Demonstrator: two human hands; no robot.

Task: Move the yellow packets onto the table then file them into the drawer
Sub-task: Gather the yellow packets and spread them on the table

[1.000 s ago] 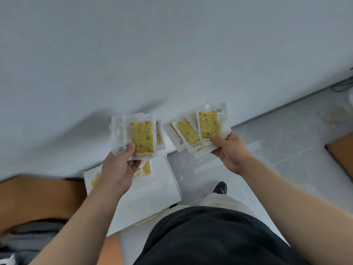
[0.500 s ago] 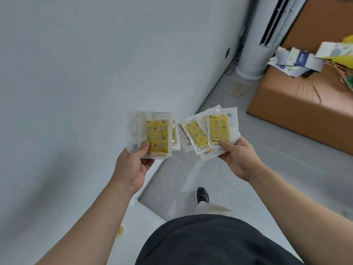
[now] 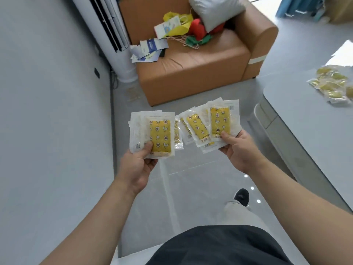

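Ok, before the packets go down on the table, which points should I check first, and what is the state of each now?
1. Left hand holds its stack of packets, thumb on top: ok.
2. Right hand holds the fanned packets, thumb on top: ok.
3. Every packet in the fan is pinched: cannot tell; the lower ones are partly hidden.
4. Table in sight, at the right: ok.
5. Bare surface on it, nearer than the pile of packets lying there: ok.
6. Drawer ready to receive: cannot tell; not in view.
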